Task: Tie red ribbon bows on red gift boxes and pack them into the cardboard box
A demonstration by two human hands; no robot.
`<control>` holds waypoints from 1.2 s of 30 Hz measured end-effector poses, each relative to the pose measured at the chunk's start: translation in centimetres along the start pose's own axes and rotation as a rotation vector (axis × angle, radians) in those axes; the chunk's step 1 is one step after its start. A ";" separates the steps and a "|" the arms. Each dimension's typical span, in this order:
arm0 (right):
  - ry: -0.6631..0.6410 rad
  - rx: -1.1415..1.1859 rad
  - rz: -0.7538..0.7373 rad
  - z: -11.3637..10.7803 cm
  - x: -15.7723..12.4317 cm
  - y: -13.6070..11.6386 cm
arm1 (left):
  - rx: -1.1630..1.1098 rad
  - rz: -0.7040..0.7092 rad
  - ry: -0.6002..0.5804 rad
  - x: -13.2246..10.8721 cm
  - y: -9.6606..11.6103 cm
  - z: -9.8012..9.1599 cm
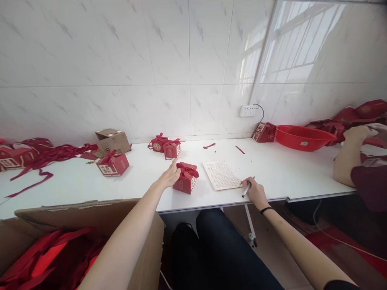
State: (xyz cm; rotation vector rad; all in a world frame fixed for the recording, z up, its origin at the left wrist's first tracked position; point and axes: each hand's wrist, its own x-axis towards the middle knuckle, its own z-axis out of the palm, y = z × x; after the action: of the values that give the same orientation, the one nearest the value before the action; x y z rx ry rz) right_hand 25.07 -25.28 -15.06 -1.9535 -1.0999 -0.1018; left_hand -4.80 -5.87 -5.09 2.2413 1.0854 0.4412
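My left hand [171, 175] is closed at the upper left of a red gift box [184, 184] tied with a red ribbon bow [188, 171]; some of its fingers are hidden behind the box. Between the fingers of my right hand [255, 192] is a pen [246, 190], its lower end slanting toward me. That hand rests at the lower right corner of a paper sheet [222, 176] covered in rows of small marks. Two smaller red boxes [172, 150] with ribbons stand behind the left hand.
Another ribboned red box [113, 164] and a cardboard box [112, 141] sit left, beside loose ribbons [60, 152]. A large carton [90, 213] holds red items. Rightward are a red basin [302, 139] and a co-worker's arm [347, 157]. Ribbon scraps [240, 150] lie near the wall.
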 end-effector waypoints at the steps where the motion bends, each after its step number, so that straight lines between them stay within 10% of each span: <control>1: -0.002 -0.006 -0.002 0.0 0.0 0.1 | -0.018 0.000 -0.005 0.1 -0.1 0.0; 27: 0.154 0.091 0.002 -0.2 -0.6 -1.3 | -0.120 0.009 -0.033 -1.8 1.3 0.7; 32: 0.167 0.252 -0.062 0.1 -1.9 -6.0 | -0.048 0.044 -0.130 -2.8 2.2 0.6; 36: -0.183 0.406 -0.142 2.2 -2.0 -11.2 | -0.025 0.129 -0.057 -2.8 2.9 0.8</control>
State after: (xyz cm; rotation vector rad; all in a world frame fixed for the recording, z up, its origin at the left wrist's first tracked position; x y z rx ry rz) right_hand 15.02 -22.43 -10.09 -1.5435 -1.2669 0.2134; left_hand -4.38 -9.83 -3.91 2.2960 0.9047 0.4388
